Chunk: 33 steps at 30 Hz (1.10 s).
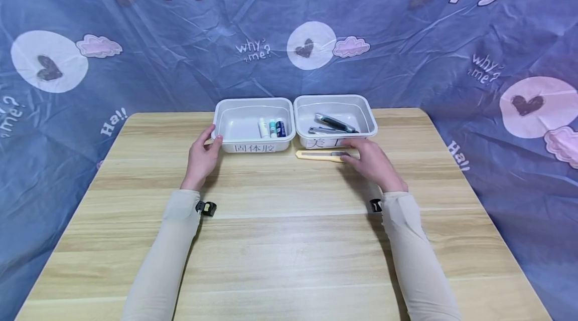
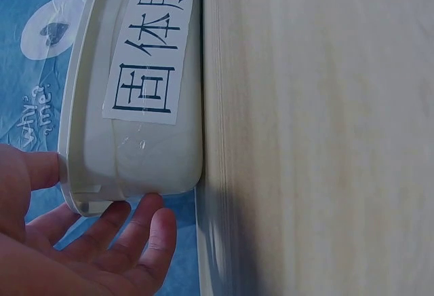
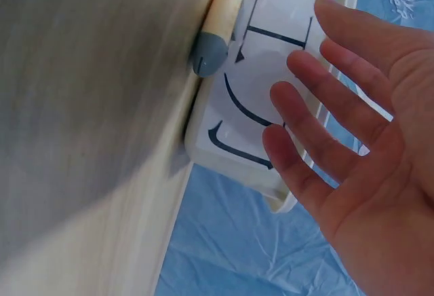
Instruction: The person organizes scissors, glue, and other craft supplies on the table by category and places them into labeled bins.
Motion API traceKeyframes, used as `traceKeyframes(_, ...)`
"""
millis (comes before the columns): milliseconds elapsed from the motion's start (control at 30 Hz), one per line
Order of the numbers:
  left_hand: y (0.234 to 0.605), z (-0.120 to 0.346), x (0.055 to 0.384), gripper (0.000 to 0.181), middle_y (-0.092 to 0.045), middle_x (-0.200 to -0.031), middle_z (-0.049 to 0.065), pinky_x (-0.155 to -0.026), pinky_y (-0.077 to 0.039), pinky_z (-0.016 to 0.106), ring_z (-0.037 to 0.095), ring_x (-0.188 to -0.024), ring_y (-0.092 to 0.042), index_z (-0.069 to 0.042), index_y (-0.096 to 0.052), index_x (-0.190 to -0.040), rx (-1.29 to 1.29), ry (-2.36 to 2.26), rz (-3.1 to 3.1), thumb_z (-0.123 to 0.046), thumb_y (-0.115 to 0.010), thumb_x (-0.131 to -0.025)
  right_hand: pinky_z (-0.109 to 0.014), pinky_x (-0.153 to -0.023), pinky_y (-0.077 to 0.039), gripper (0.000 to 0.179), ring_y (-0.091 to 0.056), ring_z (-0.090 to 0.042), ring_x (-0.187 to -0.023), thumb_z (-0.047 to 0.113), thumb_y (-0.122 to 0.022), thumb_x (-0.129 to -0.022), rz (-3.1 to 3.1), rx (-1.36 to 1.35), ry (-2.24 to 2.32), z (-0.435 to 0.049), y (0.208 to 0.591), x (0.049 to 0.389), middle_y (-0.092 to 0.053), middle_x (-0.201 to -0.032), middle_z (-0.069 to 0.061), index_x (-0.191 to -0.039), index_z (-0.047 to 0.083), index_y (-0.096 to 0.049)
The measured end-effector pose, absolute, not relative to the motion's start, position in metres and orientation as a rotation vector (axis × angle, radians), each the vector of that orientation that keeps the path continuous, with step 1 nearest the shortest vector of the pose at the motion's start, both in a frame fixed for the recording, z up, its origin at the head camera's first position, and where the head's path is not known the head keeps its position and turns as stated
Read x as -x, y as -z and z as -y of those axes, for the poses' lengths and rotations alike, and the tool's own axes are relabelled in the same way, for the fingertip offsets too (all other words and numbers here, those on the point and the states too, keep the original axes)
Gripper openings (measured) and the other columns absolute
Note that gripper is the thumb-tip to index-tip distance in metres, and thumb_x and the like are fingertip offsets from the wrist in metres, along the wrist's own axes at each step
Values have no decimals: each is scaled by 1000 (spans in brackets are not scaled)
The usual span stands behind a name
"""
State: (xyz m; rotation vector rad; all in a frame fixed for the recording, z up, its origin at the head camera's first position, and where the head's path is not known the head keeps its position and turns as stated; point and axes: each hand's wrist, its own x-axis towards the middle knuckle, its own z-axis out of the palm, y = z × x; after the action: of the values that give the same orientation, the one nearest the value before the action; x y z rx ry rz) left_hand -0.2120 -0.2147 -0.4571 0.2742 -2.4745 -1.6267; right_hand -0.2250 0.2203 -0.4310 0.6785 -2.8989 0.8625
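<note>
Two white plastic tubs stand side by side at the back of the table. At the near left corner of the left tub (image 1: 230,140), my left hand (image 1: 201,161) holds the rim and end wall between thumb and fingers. Inside that tub lie three glue sticks (image 1: 272,128). My right hand (image 1: 372,163) is in front of the right tub (image 1: 335,99), its fingers spread and slightly bent before the label. A yellow utility knife (image 1: 311,155) lies on the table just below that label, its right end partly behind my fingers. Several darker cutters (image 1: 335,123) rest in the right tub.
The wooden table (image 1: 289,261) reaches to the back edge, close behind both tubs. A blue printed cloth (image 1: 271,20) hangs behind and along the sides. Printed paper labels mark the fronts of the tubs, including the left label (image 2: 150,48).
</note>
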Motion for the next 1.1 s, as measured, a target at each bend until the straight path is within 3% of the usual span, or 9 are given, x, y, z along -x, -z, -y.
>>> traceKeyframes(467, 455, 214, 211, 54, -50, -154, 15, -90, -48, 27, 34, -119, -63, -16, -44, -156, -277, 1631, 2474, -30, -56, -106, -54, -115, -37, 36, -55, -42, -129, 6, -73, -92, 2928, -776, -792, -214, 444, 228, -64, -133, -23, -126, -5, -66)
traceKeyframes(1100, 454, 214, 212, 52, -49, -153, 18, -89, -46, 25, 35, -118, -62, -16, -45, -156, -289, 1634, 2472, -28, -55, -106, -54, -104, -47, 33, -61, -38, -117, 4, -75, -90, 3003, -752, -763, -203, 450, 222, -63, -130, -18, -122, 0, -68)
